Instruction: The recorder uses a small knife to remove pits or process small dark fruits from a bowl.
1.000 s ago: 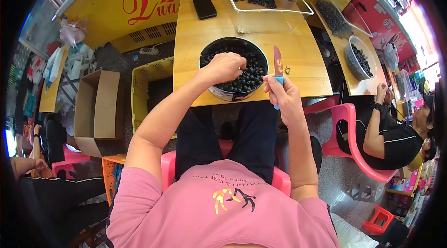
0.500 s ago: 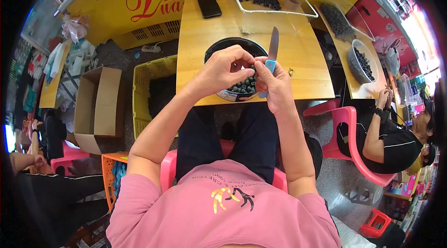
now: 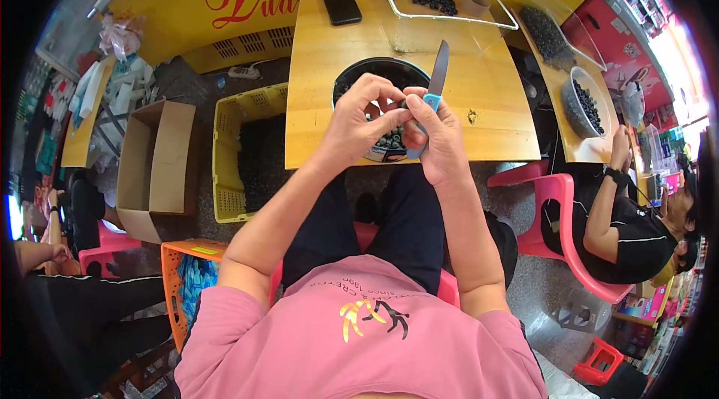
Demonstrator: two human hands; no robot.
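My right hand (image 3: 440, 140) is closed round the light-blue handle of a knife (image 3: 439, 73), whose blade points up and away from me. Thumb and fingers of my left hand (image 3: 365, 118) pinch a small dark round piece (image 3: 402, 105) right beside the knife handle; its kind is too small to make out, and fingers partly cover it. Both hands are above a round tub (image 3: 382, 63) with a dark inside at the table's near edge. More small dark-green round pieces (image 3: 389, 138) lie in it, partly hidden by my hands.
On the wooden table (image 3: 494, 125) lie a black phone (image 3: 341, 7) and a clear bin (image 3: 449, 18) holding dark round pieces. A yellow crate (image 3: 228, 152) and a cardboard box (image 3: 155, 167) stand left. To the right, a person in black (image 3: 636, 238) sits by a bowl (image 3: 575, 110) of dark pieces.
Both hands have shifted slightly, and the left fingers pinch closer to the knife handle. The view has moved a little. The person at the right has raised a hand.
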